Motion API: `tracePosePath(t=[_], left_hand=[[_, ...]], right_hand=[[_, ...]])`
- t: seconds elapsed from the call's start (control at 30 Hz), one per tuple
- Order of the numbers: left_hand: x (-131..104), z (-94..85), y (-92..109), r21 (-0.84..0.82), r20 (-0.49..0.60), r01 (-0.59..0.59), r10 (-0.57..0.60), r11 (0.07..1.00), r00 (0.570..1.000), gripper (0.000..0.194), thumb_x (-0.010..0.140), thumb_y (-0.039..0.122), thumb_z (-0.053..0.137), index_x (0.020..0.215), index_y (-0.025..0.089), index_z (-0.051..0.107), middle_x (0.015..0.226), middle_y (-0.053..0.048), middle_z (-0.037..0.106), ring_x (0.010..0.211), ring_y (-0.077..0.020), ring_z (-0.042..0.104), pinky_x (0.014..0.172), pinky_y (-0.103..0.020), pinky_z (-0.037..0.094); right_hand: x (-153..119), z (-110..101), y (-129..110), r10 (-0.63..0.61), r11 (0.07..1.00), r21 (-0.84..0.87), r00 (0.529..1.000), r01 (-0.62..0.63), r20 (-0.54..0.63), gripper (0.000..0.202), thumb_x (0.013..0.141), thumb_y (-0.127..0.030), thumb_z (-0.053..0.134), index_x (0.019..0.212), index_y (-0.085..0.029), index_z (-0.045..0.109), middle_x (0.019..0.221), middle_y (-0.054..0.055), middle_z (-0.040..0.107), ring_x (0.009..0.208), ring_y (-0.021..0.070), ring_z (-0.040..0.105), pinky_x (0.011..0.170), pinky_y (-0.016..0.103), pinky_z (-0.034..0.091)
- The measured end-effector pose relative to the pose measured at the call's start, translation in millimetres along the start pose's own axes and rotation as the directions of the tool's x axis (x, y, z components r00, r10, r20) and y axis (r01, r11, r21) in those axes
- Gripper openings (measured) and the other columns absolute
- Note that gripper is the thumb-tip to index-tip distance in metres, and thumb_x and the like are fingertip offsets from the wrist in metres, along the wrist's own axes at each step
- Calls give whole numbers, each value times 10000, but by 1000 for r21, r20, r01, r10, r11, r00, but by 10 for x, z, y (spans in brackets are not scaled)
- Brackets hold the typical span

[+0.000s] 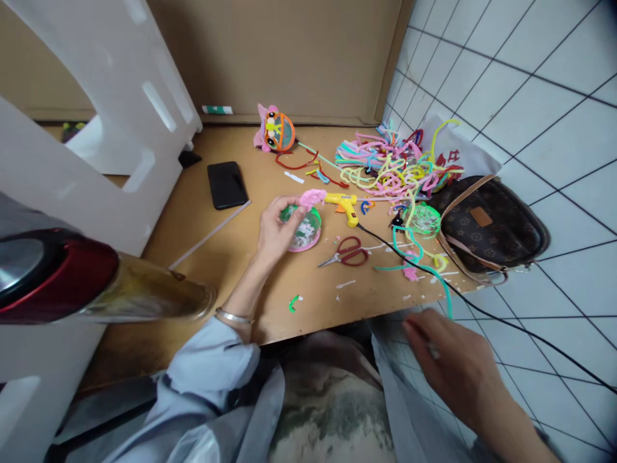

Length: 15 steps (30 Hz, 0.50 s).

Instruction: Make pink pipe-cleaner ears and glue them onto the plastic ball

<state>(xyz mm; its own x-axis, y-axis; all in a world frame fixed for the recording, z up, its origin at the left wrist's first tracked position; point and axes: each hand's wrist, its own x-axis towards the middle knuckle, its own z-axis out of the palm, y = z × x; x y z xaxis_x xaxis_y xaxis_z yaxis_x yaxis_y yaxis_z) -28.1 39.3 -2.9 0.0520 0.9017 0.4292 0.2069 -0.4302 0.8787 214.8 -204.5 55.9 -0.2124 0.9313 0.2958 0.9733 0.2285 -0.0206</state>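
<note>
My left hand [278, 230] pinches a fuzzy pink piece [312, 199] over a round clear disc [306, 230] with a green and pink rim. A yellow glue gun [348, 207] lies just right of the pink piece, its black cord running to the lower right. My right hand [450, 360] is off the table's front edge at the lower right, blurred, with its fingers curled; whether it holds anything is unclear. Red-handled scissors [349, 251] lie in front of the glue gun. An orange-rimmed ornament with eyes and pink trim [277, 130] sits at the back.
Colourful pipe cleaners [385, 161] are heaped at the back right beside a brown handbag [491, 222]. Another green-rimmed disc [424, 219] lies near the bag. A black phone [227, 185] is at the left of the table [299, 280]. A large red-topped bottle [144, 283] stands nearer me.
</note>
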Motion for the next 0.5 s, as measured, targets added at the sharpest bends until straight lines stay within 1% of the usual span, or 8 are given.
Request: tracePosePath(t=[0.03,0.07,0.1,0.17,0.23,0.3,0.4,0.5], left_hand=[[3,1,-12,-4,-8,1,-1,1000,1000,201,837,391,677,914,208,702,1023,-46,755,969,-206,672,926,-332,513],[6,4,-23,-8,-13,1,-1,1000,1000,204,839,393,675,915,206,702,1019,-46,755,968,-204,673,926,-331,512],[8,8,-33,-13,-18,1,-1,1000,1000,205,841,393,673,913,203,702,1020,-48,755,970,-204,674,926,-331,512],[8,18,-47,-24,-21,-12,11,1000,1000,193,847,381,667,908,201,703,1031,-53,757,979,-203,675,935,-337,510],[7,28,-48,-29,-29,-34,33,999,999,179,856,362,663,923,203,708,1045,-58,757,989,-204,677,942,-345,508],[6,34,-36,3,-17,-26,26,1000,1000,146,864,333,660,919,208,711,1034,-57,757,993,-205,679,940,-349,509],[10,35,-8,19,10,-23,23,1000,1000,126,874,308,659,925,206,715,1039,-60,758,1012,-208,682,954,-351,503],[10,28,15,21,13,-26,25,999,1000,126,878,299,658,933,203,719,1062,-62,753,1037,-206,680,980,-347,492]], right_hand=[[50,-46,3,36,996,-74,992,-45,-117,221,1007,-257,453,897,-221,642,773,65,708,642,178,660,579,289,435],[107,-77,20,82,980,-165,978,-115,-191,193,1001,-276,479,975,-208,658,864,103,724,703,203,663,603,307,429],[166,-88,52,126,951,-250,966,-182,-225,205,993,-301,504,1056,-193,666,945,143,723,743,230,657,602,323,406],[260,-53,148,198,896,-366,965,-250,-174,289,979,-342,531,1171,-171,662,1003,190,703,748,262,631,569,330,337],[302,42,263,207,883,-416,976,-218,-73,294,979,-309,507,1170,-158,672,853,166,686,670,261,594,537,322,262],[301,153,370,155,900,-410,988,-147,-14,277,972,-206,450,1100,-166,692,699,117,651,600,250,564,519,315,218],[285,267,486,85,936,-337,995,-100,-61,287,960,-194,438,1064,-186,706,718,102,685,553,227,557,494,303,234],[302,298,545,99,953,-273,986,-133,-135,304,940,-205,456,1089,-197,721,826,102,740,501,201,537,463,303,259]])
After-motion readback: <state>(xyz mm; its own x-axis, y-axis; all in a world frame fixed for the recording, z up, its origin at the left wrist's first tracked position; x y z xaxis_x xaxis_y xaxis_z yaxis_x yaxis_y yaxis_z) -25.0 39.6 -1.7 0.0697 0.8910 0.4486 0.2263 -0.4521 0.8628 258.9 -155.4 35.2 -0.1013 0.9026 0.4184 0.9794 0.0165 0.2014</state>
